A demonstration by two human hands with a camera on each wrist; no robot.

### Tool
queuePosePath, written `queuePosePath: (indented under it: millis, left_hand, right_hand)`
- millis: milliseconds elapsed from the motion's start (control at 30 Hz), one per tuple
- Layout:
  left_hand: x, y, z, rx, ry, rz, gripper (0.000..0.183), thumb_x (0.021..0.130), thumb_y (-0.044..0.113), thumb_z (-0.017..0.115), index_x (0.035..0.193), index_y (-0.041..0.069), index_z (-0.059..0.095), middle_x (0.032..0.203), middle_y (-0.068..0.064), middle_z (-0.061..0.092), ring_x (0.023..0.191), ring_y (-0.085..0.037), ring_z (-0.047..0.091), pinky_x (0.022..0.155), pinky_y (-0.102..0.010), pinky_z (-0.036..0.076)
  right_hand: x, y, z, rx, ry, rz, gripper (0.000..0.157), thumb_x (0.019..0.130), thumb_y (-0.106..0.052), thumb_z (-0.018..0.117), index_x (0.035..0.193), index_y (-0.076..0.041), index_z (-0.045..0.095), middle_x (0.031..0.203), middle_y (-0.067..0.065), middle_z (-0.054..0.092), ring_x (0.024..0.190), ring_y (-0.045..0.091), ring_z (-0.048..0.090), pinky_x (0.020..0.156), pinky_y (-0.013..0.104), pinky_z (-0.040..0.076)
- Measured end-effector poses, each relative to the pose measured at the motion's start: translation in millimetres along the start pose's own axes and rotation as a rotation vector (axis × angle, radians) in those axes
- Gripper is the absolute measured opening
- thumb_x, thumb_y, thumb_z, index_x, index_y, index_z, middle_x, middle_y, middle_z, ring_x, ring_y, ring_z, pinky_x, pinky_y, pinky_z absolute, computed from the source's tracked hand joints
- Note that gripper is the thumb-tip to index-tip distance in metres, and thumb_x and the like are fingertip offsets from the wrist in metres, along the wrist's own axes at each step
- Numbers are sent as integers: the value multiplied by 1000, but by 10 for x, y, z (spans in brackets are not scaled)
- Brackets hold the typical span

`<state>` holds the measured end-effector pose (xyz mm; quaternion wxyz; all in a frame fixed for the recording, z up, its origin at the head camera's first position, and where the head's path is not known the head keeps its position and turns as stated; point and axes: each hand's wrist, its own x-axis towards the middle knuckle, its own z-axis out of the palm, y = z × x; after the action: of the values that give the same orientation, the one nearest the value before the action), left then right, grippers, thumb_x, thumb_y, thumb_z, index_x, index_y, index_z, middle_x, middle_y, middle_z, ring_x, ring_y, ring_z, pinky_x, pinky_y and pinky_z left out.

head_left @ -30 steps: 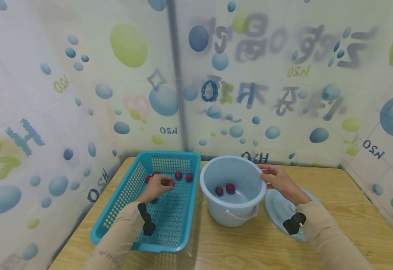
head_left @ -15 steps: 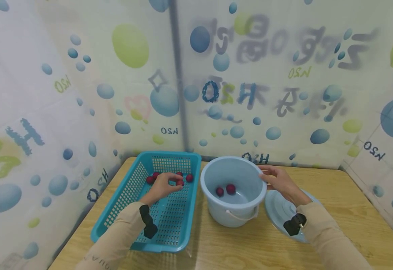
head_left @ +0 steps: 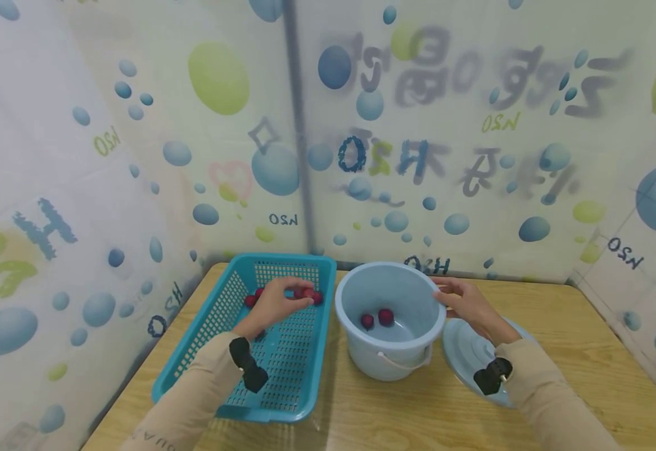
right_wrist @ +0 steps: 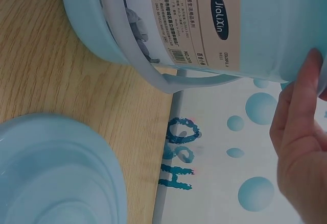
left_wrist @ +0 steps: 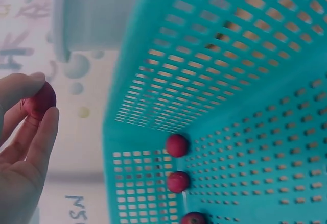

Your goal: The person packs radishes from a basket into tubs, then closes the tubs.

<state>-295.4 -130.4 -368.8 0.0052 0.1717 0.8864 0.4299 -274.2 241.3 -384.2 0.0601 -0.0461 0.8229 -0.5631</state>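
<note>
My left hand [head_left: 276, 303] pinches a dark red plum [left_wrist: 41, 101] between thumb and fingertips, above the far right part of the turquoise basket [head_left: 322, 338]. Several other plums lie in that basket along its far end, such as one plum [left_wrist: 177, 145] in the left wrist view; my hand partly hides them from the head camera. My right hand [head_left: 471, 307] holds the rim of the light blue bucket [head_left: 381, 363] at its right side, fingers against the outer wall. Two plums [head_left: 385, 317] rest on the bucket's bottom.
A light blue lid [head_left: 463, 351] lies on the wooden table [head_left: 395, 416] to the right of the bucket, partly under my right forearm. The bucket's handle [head_left: 404, 363] hangs down in front. A patterned curtain [head_left: 395, 188] stands behind the table.
My left hand has moved right and away from me, lifting the pinched plum toward the basket's far right side. My right hand and the bucket stay put.
</note>
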Motion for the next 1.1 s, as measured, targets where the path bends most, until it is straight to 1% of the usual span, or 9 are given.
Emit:
queuePosePath:
  millis: [33, 133, 233, 300, 433, 533, 767, 1000, 1100]
  left_hand:
    - [5, 28, -11, -11, -2, 2, 30, 78, 17, 68, 107, 15, 63, 100, 2, 61, 94, -18, 56, 77, -32, 49]
    - [25, 100, -32, -40, -10, 43, 30, 78, 16, 67, 108, 13, 63, 103, -1, 61, 98, -17, 55, 80, -31, 48]
    - [47, 163, -40, -81, -19, 63, 30, 79, 15, 67, 107, 11, 63, 104, -2, 61, 100, -17, 55, 81, -29, 48]
    - [57, 199, -41, -99, -28, 93, 31, 79, 14, 66, 109, 7, 62, 106, -5, 60, 101, -19, 54, 81, -29, 49]
    - [88, 285, -35, -113, -33, 120, 32, 79, 14, 66, 109, 4, 61, 106, -5, 59, 100, -18, 54, 80, -28, 49]
    - [121, 370, -24, -121, -35, 125, 30, 79, 14, 66, 108, 6, 62, 103, -4, 61, 98, -17, 55, 79, -27, 49]
    - [223, 549, 56, -134, -48, 129, 29, 78, 15, 67, 106, 9, 63, 102, -2, 60, 95, -16, 57, 76, -27, 50]
    - [334, 626, 178, -124, -96, 234, 32, 78, 14, 67, 108, 4, 62, 102, -8, 62, 92, -19, 58, 74, -28, 51]
    - [356, 666, 234, -127, -114, 258, 31, 78, 12, 67, 108, 1, 62, 101, -8, 62, 90, -18, 57, 74, -26, 51]
  right_hand:
    - [-1, -1, 0, 4, -1, -2, 48, 90, -21, 52, 131, 0, 37, 119, 25, 46, 97, 29, 54, 76, 39, 50]
    - [-5, -1, -1, 13, -5, -6, 48, 90, -20, 52, 131, 0, 37, 119, 26, 46, 98, 30, 54, 76, 39, 50]
    - [-10, -2, -3, 13, -9, -7, 49, 90, -21, 52, 131, 0, 37, 119, 25, 46, 97, 29, 54, 76, 39, 50]
    - [-12, -1, -5, 12, -11, -6, 49, 90, -22, 53, 131, 0, 37, 119, 25, 46, 97, 29, 54, 76, 39, 50]
    - [-13, -1, -7, 5, -11, -8, 50, 90, -23, 53, 131, 0, 37, 119, 25, 46, 97, 29, 54, 77, 39, 50]
    - [-15, -5, -8, 0, -11, -8, 50, 90, -23, 52, 131, 0, 37, 119, 25, 46, 98, 29, 54, 77, 40, 50]
    - [-16, -10, -8, 3, -7, -3, 49, 90, -21, 52, 131, 1, 37, 119, 25, 46, 98, 29, 54, 77, 39, 50]
    - [-13, -11, -4, 0, -5, 15, 49, 90, -21, 52, 131, 0, 37, 119, 25, 46, 98, 29, 54, 77, 38, 50]
    - [-7, -18, -1, -1, -5, 9, 49, 90, -21, 52, 131, 0, 37, 119, 25, 46, 98, 28, 54, 76, 38, 50]
